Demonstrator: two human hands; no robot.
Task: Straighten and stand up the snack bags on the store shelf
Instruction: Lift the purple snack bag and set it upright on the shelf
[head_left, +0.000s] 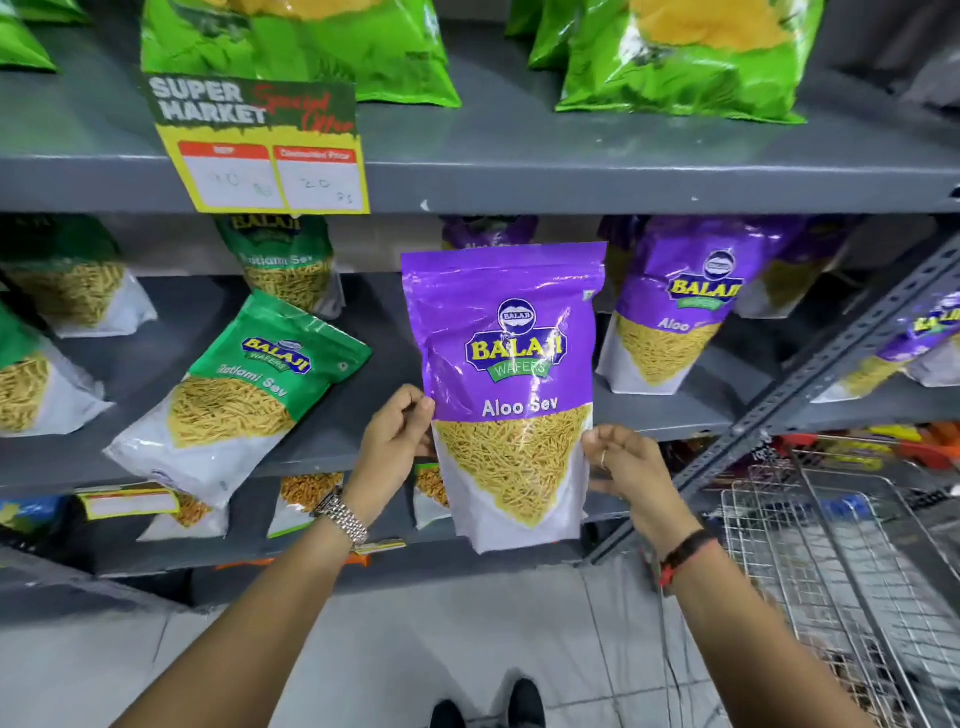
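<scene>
A purple Aloo Sev bag (506, 384) is held upright in front of the middle grey shelf (363, 436). My left hand (392, 441) pinches its left edge and my right hand (628, 467) grips its right edge. To the left, a green Ratlami Sev bag (234, 400) lies tilted, leaning over on the same shelf. Another green bag (283, 265) stands upright behind it. A second purple Aloo Sev bag (680, 306) stands to the right, slightly leaning.
Large green bags (675, 57) fill the upper shelf, where a yellow price card (260, 150) hangs on the edge. More green bags (62, 291) sit at far left. A wire basket (852, 561) stands at lower right beside a slotted steel post (810, 379).
</scene>
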